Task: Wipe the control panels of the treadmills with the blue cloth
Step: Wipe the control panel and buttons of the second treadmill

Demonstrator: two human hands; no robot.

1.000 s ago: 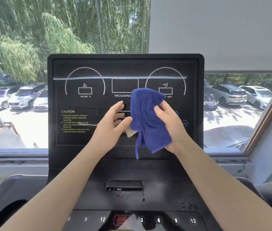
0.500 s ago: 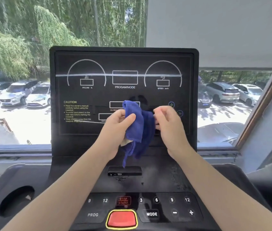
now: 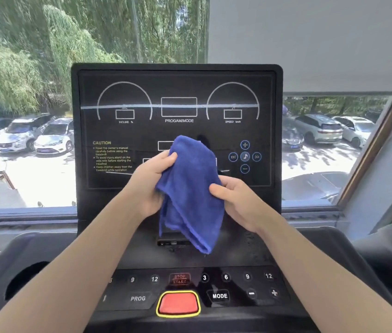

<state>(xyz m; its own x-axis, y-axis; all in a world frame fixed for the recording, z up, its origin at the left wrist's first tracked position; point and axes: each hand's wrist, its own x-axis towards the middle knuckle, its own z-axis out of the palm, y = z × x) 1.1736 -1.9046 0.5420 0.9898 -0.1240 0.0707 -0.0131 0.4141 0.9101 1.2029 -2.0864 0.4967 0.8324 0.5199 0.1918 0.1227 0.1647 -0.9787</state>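
A blue cloth (image 3: pixel 191 188) hangs bunched in front of the treadmill's upright black control panel (image 3: pixel 178 92), covering part of its lower middle. My left hand (image 3: pixel 149 183) grips the cloth's upper left part, thumb on top. My right hand (image 3: pixel 235 200) pinches its right edge. The cloth's lower end dangles down over a small slot at the panel's base. Whether the cloth touches the screen cannot be told.
Below lies the button console (image 3: pixel 245 284) with a red stop button (image 3: pixel 178 304), PROG and MODE keys. A cup holder (image 3: pixel 22 282) sits at the left. Behind the panel a window (image 3: pixel 22 116) looks onto parked cars and trees.
Both hands have kept hold of the cloth and regripped it; it has spread wider and hangs lower. My right hand has dropped to the cloth's right edge, uncovering the round music buttons.
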